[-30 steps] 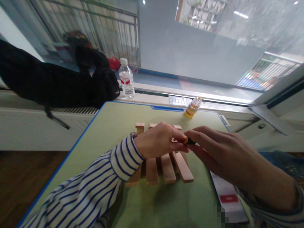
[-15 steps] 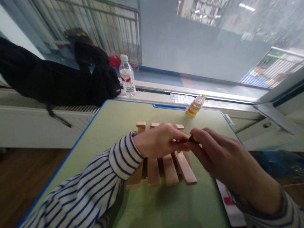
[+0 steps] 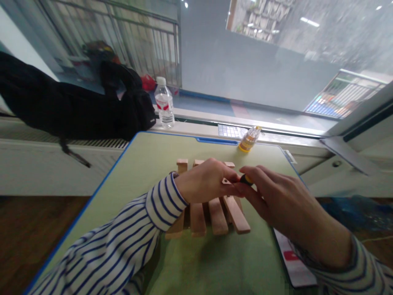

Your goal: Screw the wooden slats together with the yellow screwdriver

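My right hand (image 3: 276,192) is closed around a screwdriver (image 3: 246,180), of which only a black and yellow piece of the handle shows. My left hand (image 3: 208,180) reaches across from the left, thumb and forefinger pinched together at the front end of the screwdriver; what they pinch is hidden. Beneath both hands stands a wooden assembly of several light slats (image 3: 218,217), fanned toward me, with short crosspieces (image 3: 182,162) at the far ends. The rightmost slat (image 3: 238,217) lies at a slant. A small dark hole shows in the wood beside my left fingers.
The green table (image 3: 147,164) has a blue rim. A small bottle with yellow liquid (image 3: 249,139) stands at its far edge. On the sill are a water bottle (image 3: 164,104) and a black bag (image 3: 92,110). A flat white-and-red item (image 3: 294,262) lies at the right edge.
The view has shifted slightly, and both hands appear a little further left with the screwdriver. The handle sits at a slightly different angle, and the hole in the wood now shows.
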Motion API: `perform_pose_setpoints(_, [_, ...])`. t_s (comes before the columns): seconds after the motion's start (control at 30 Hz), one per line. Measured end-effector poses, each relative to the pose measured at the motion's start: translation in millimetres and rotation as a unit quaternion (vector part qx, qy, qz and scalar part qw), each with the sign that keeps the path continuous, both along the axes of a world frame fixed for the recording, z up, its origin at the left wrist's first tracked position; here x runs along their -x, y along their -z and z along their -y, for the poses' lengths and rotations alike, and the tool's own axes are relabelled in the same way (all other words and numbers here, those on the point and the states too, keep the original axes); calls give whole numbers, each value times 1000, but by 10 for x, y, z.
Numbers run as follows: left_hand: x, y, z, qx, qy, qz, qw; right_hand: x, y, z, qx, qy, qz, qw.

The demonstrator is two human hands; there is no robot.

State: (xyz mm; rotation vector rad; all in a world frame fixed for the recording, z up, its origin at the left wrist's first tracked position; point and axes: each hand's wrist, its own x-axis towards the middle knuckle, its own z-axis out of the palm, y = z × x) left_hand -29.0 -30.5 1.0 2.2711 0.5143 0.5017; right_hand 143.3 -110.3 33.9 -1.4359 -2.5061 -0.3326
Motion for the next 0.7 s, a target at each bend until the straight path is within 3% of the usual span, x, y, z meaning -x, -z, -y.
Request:
perform_pose_setpoints(0.17, [-15, 29, -7, 30, 12, 20, 999, -86, -110, 27, 9, -48, 32, 998])
perform_pose_setpoints(0.37, [-8, 14, -29, 27, 19, 2, 999, -120, -65, -1, 6, -87, 38, 995])
perform_pose_setpoints(0.7, [4, 42, -50, 31, 52, 26, 998, 5, 36, 8, -31, -21, 32, 999])
